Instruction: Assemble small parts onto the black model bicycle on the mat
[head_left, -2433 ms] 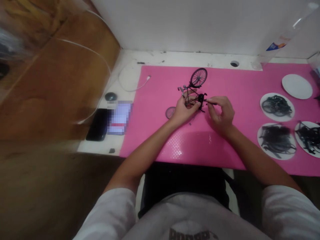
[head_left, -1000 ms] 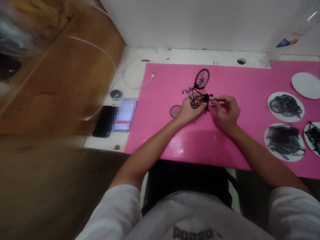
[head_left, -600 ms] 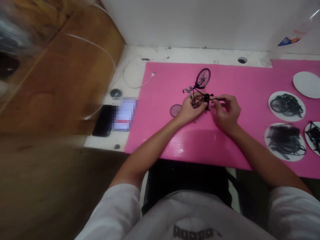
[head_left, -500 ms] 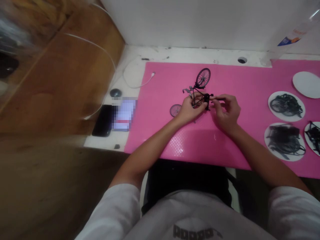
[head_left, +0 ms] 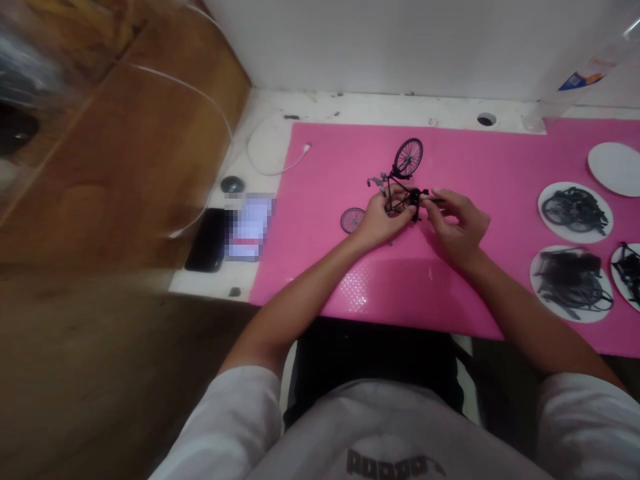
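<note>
Above glossy pink matting (head_left: pixel 330 180), my left hand (head_left: pixel 379 219) grips a spindly miniature bicycle (head_left: pixel 415 197); my right hand (head_left: pixel 461 225) pinches a slender dark piece (head_left: pixel 438 200).

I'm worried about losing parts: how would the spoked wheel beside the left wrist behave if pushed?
The wheel would probably slide, not roll, since it seems to lie flat on the pink mat. Thin-spoked, it's likely light and perhaps fragile.

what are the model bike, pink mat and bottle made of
Model bicycle: mostly dull, dark surface suggests plastic, though painted metal is possible. Pink mat: glossy, likely plastic or vinyl; light reflects near its front edge. Bottle: clear, shiny, likely plastic; the wall shows through it.
</note>
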`<state>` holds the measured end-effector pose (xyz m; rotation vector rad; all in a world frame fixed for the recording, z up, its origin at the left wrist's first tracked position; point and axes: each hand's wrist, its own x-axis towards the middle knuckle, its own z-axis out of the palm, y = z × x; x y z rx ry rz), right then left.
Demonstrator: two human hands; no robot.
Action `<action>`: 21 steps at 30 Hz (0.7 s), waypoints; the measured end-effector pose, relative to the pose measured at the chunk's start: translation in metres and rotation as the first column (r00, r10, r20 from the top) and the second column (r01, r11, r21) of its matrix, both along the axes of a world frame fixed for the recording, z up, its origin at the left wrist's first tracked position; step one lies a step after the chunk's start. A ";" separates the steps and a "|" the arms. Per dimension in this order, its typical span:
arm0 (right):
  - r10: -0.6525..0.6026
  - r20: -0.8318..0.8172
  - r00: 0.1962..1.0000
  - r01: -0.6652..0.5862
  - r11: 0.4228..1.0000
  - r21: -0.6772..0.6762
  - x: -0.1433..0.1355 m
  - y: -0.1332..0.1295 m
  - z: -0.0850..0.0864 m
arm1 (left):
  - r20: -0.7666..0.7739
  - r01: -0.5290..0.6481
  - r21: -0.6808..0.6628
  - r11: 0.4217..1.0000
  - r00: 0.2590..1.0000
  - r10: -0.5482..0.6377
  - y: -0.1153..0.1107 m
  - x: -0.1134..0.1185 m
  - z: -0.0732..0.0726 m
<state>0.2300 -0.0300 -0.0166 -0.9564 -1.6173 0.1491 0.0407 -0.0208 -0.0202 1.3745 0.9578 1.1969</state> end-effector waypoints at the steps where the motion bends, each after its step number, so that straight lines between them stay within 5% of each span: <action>1: -0.007 0.001 1.000 0.007 1.000 0.001 0.000 0.000 0.000 | 0.005 -0.008 -0.010 1.000 1.000 0.008 0.000 0.001 0.000; 14: 0.047 0.059 0.997 -0.045 0.998 -0.031 -0.003 0.000 0.019 | -0.012 -0.022 -0.034 0.999 1.000 0.021 0.002 0.003 -0.005; 21: 0.045 0.038 0.998 -0.042 0.997 -0.064 -0.003 -0.002 0.015 | 0.002 -0.006 -0.055 0.998 1.000 0.006 0.004 0.002 -0.008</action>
